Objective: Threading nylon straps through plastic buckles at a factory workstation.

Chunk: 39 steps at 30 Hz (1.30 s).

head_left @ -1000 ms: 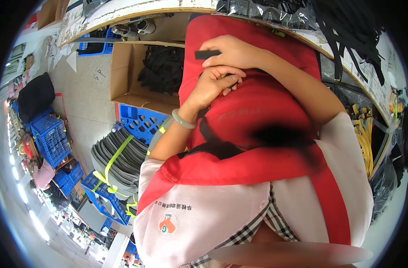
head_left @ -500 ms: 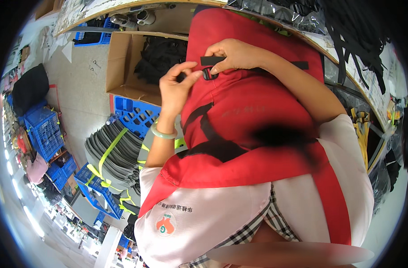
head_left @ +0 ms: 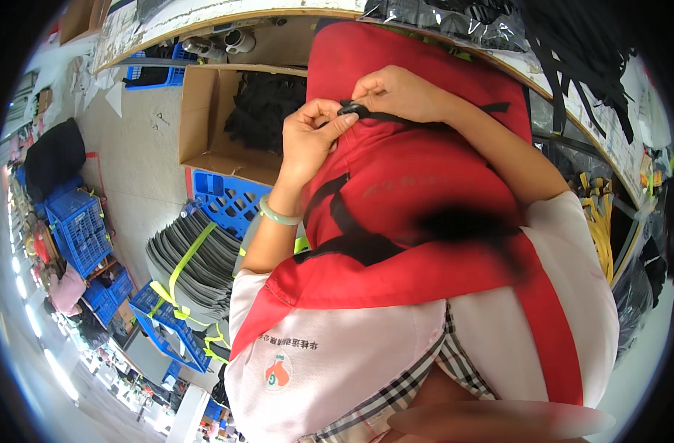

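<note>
A small black plastic buckle (head_left: pixel 354 110) sits between my two hands, above the red cloth (head_left: pixel 418 162) spread over my lap. My left hand (head_left: pixel 311 136) pinches the buckle between thumb and fingers. On its far side, my right hand (head_left: pixel 399 94) is closed on a black webbing strap (head_left: pixel 396 118) that runs from the buckle to the right across the cloth. How far the strap is threaded through the buckle is hidden by my fingers.
Left of my hands stands an open cardboard box (head_left: pixel 196 118) of black pieces. Below it are a blue crate (head_left: pixel 230 196) and a grey stack of sheets (head_left: pixel 189 258) tied with yellow-green straps. A worktable edge (head_left: pixel 226 16) curves along the far side; black straps (head_left: pixel 584 66) hang at right.
My left hand has risen and closed onto the buckle, which is now tilted. The strap's free end, which stuck out to the left before, is now mostly behind my fingers.
</note>
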{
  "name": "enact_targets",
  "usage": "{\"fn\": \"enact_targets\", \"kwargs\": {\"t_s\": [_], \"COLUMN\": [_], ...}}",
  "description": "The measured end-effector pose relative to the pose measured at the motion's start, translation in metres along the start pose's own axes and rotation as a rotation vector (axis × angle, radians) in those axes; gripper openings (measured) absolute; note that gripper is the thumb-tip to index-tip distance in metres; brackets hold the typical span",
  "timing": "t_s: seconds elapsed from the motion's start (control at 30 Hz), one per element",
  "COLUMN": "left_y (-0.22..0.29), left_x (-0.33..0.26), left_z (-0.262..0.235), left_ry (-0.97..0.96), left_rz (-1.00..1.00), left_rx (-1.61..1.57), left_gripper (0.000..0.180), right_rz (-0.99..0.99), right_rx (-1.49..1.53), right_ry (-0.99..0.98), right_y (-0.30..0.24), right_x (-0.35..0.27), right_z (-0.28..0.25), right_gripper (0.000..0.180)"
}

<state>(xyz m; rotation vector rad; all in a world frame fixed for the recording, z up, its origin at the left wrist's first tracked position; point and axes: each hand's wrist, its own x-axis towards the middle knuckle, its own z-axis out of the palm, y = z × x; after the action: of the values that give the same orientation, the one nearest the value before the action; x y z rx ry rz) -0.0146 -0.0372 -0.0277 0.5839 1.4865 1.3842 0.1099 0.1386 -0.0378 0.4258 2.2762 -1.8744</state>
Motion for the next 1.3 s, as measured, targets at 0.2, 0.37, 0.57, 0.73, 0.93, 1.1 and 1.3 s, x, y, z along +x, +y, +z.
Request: {"fn": "enact_targets", "kwargs": {"t_s": [0.2,0.37,0.57,0.73,0.93,1.1,1.3], "left_y": [0.01,0.016,0.022,0.013,0.019,0.015,0.014], "left_x": [0.014,0.013,0.011,0.029,0.028,0.029,0.036], "left_z": [0.013,0.023,0.022,0.029,0.034,0.041,0.038], "left_ry": [0.04,-0.053,-0.089,0.116,0.189,0.211,0.261], "left_rz": [-0.097,0.031,0.154,0.188,0.111,0.281,0.658], "left_rx": [-0.373,-0.533,-0.214,-0.195,-0.089,0.091,0.525], "left_gripper": [0.004,0.017,0.033,0.015,0.013,0.016,0.016], "right_rz": [0.019,-0.065,0.092,-0.09,0.07,0.125,0.017], "right_rx": [0.261,0.276,0.82,0.29,0.455,0.902,0.874], "right_ry": [0.155,0.174,-0.182,0.357,0.262,0.261,0.425], "right_y": [-0.016,-0.017,-0.014,0.008,-0.047,-0.035,-0.032], "right_x": [-0.012,-0.011,-0.019,-0.01,-0.033,-0.029,-0.022], "right_z": [-0.01,-0.013,-0.021,-0.022,-0.004,-0.005,0.008], "right_gripper": [0.022,0.022,0.023,0.022,0.019,0.018,0.024]}}
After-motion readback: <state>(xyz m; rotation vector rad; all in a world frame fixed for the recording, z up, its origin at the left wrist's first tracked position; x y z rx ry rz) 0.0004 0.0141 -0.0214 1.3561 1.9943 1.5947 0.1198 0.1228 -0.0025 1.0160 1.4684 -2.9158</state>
